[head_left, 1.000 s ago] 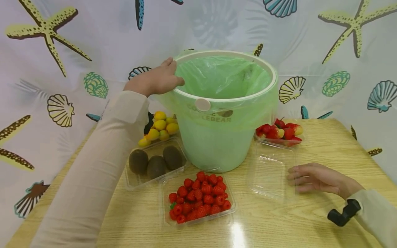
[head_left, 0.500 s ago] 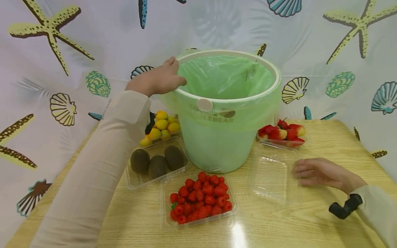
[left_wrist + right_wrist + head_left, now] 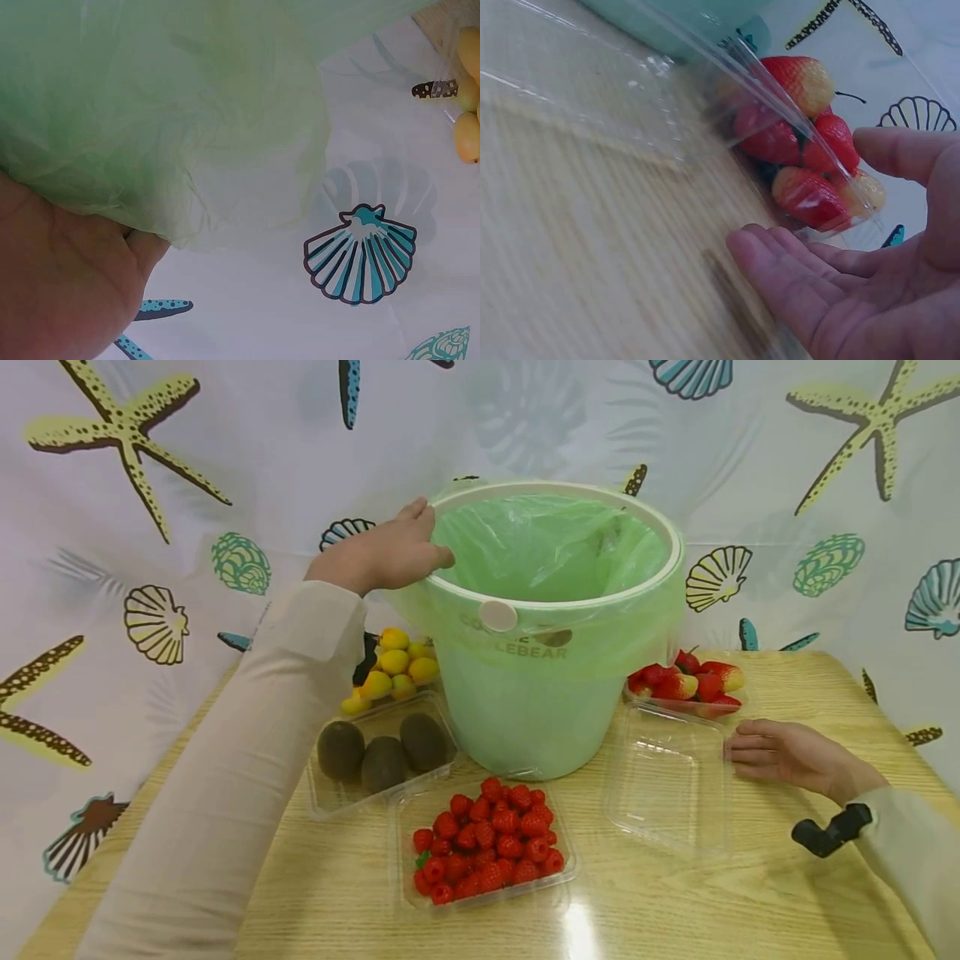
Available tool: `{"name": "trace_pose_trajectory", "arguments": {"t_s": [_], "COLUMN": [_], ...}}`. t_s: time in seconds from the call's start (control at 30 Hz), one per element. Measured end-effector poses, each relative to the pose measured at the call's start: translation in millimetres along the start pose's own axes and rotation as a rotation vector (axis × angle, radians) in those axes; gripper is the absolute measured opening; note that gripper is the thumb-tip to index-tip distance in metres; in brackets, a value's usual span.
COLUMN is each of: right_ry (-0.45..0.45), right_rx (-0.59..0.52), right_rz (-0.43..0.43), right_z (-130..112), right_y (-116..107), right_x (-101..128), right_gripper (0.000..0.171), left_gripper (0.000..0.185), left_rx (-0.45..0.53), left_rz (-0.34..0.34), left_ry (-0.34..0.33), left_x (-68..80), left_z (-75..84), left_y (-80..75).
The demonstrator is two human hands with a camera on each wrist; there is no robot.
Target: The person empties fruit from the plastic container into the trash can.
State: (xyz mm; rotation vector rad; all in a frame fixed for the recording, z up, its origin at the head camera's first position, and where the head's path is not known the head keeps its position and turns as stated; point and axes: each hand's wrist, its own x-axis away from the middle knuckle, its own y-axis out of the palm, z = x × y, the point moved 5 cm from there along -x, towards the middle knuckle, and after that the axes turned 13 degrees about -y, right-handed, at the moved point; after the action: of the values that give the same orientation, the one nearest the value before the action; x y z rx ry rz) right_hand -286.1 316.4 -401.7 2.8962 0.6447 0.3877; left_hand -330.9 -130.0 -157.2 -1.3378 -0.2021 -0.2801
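Green-lined bin (image 3: 540,693) stands mid-table; the left hand (image 3: 382,556) grips its left rim. Well to its right, the right hand (image 3: 787,756) rests flat and relaxed just beside the clear lid (image 3: 663,781).

The bin (image 3: 551,635) is set at the middle of the table (image 3: 750,902), with a bag (image 3: 547,547) lined inside it. The raspberry tray (image 3: 483,847) is placed at its 6 o'clock, the kiwi tray (image 3: 381,758) at 8 o'clock, and the small round fruits (image 3: 392,670) at 9 o'clock. The open lid (image 3: 667,781) is laid at 4 o'clock, and the strawberries (image 3: 686,683) are found behind that lid, at 3 o'clock.
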Motion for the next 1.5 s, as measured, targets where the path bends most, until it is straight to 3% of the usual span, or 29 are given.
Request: {"name": "trace_pose_trajectory", "arguments": {"t_s": [0.1,0.43,0.7,1.17,1.4,1.5], "right_ry": [0.0,0.001,-0.015,-0.007,0.0,0.012], "right_rx": [0.019,0.026,-0.013,-0.064,-0.055,-0.148], "right_rz": [0.042,0.191,0.23,0.294,0.289,0.304], "right_z": [-2.4,-17.4,-25.5,-25.1,-32.3,-32.3], "right_y": [-7.2,-26.4,-29.0,-24.0,-17.5,-15.1], "right_x": [-3.6,-9.2,-15.3,-21.7,-26.7,-28.6], "right_gripper": [0.056,0.031,0.017,0.016,0.033,0.027], "left_gripper": [0.073,0.073,0.073,0.072,0.072,0.072], "left_rx": [0.009,0.003,0.014,0.005,0.01,0.015], "left_rz": [-0.003,-0.017,-0.011,-0.018,-0.005,0.001], "left_ry": [-0.001,0.01,0.012,-0.002,-0.011,-0.011], "left_x": [0.6,-1.1,-2.6,-2.5,-0.3,0.1], "left_z": [-0.5,4.3,3.7,2.2,-2.9,-4.8], "left_y": [0.9,1.8,5.0,3.5,-0.3,-1.2]}}
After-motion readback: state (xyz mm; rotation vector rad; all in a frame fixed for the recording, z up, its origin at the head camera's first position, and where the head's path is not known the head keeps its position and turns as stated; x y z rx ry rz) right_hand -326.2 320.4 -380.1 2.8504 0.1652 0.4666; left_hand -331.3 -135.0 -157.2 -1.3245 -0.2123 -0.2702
